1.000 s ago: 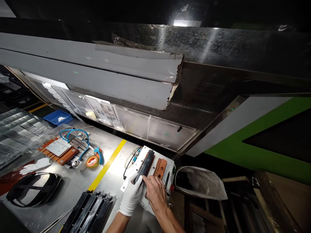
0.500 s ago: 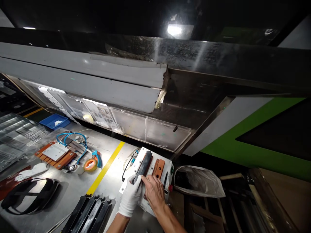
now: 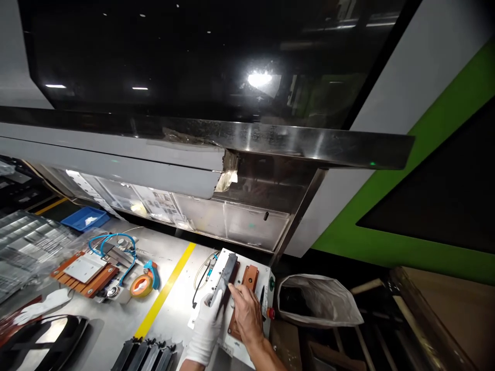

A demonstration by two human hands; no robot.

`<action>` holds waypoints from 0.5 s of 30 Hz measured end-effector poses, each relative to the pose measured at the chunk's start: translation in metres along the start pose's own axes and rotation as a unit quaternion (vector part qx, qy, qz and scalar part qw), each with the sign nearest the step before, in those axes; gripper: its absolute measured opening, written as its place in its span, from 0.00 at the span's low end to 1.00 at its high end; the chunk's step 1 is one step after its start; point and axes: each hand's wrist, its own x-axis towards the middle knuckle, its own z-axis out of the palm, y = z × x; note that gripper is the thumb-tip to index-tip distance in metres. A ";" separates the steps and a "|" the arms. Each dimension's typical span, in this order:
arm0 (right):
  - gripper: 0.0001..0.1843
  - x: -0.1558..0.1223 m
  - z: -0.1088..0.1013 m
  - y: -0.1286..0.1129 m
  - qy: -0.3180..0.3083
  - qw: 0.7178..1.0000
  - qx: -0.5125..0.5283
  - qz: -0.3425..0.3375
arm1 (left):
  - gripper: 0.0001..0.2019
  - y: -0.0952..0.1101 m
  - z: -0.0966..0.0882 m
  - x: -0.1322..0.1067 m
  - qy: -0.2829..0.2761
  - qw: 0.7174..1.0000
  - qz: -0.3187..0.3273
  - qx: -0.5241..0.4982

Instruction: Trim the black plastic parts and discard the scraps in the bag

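Observation:
My left hand [image 3: 208,326], in a white glove, grips the near end of a long dark bar [image 3: 226,274] that lies on a white fixture plate [image 3: 260,274]. My bare right hand [image 3: 245,314] rests beside it, fingertips touching the bar's near right side. An orange-brown block [image 3: 249,278] sits on the plate just right of the bar. A thin cable [image 3: 201,275] runs off the plate's left edge.
A yellow stripe [image 3: 167,290] crosses the steel bench. Left of it lie an orange tape roll [image 3: 141,285], a blue cable [image 3: 116,242] over a brown board, a blue bin [image 3: 85,218] and clear trays. Several black bars [image 3: 147,355] lie near me. A bag-lined bin [image 3: 317,301] stands right.
The view has tilted upward, showing the dark panel above the shelf. Both hands stay on the bar, which has shifted slightly farther along the plate.

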 end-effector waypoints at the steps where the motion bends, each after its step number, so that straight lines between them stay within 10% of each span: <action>1: 0.29 0.002 -0.002 0.003 0.002 1.000 0.003 0.007 | 0.19 0.003 -0.004 0.004 -0.003 0.999 0.021 0.034; 10: 0.25 0.050 -0.016 0.008 -0.074 0.997 -0.032 0.019 | 0.23 0.022 -0.001 0.059 -0.153 0.979 -0.032 0.133; 15: 0.24 0.055 -0.016 0.010 -0.087 0.996 -0.032 0.011 | 0.22 0.014 0.014 0.053 -0.133 0.975 0.003 0.180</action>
